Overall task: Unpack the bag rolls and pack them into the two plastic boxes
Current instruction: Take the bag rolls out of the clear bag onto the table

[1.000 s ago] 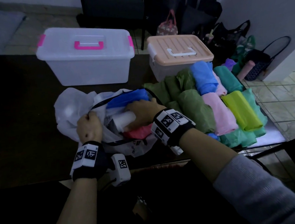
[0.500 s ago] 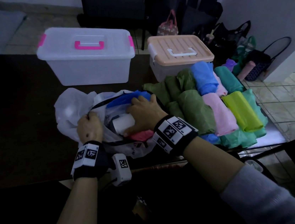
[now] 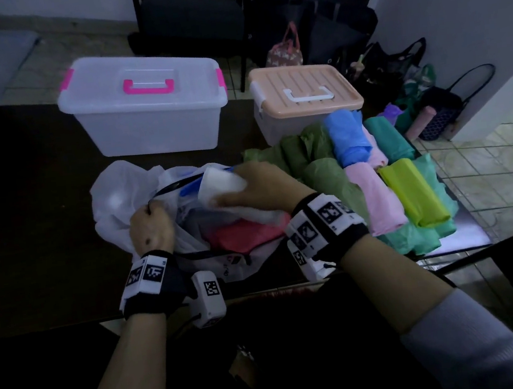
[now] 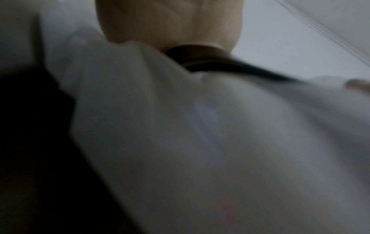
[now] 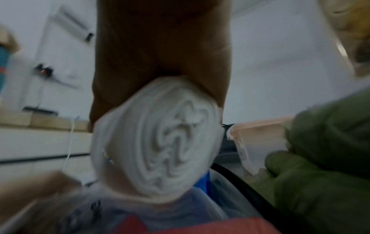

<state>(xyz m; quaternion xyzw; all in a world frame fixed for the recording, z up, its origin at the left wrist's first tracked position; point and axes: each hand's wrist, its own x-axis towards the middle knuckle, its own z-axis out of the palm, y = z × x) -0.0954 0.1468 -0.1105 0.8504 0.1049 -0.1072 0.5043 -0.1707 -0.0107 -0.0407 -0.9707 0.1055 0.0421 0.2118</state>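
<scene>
While your left hand (image 3: pixel 150 225) pinches the carrier bag (image 3: pixel 125 191) rim open, lift the white roll (image 3: pixel 220 182) gripped in your right hand (image 3: pixel 264 187) straight clear, then add it to the unpacked rolls (image 3: pixel 372 173).

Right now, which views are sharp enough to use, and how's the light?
Head view: dim, bluish, wide-angle bend, but boxes and white roll readable. Left wrist view: heavy blur, only the left hand and white bag discernible. Right wrist view: motion-smeared edges, roll end fairly clear.

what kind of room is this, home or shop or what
Probably a room in a home, though that is uncertain: tiled floor, a dark chair behind the table, and handbags piled against the wall.
</scene>
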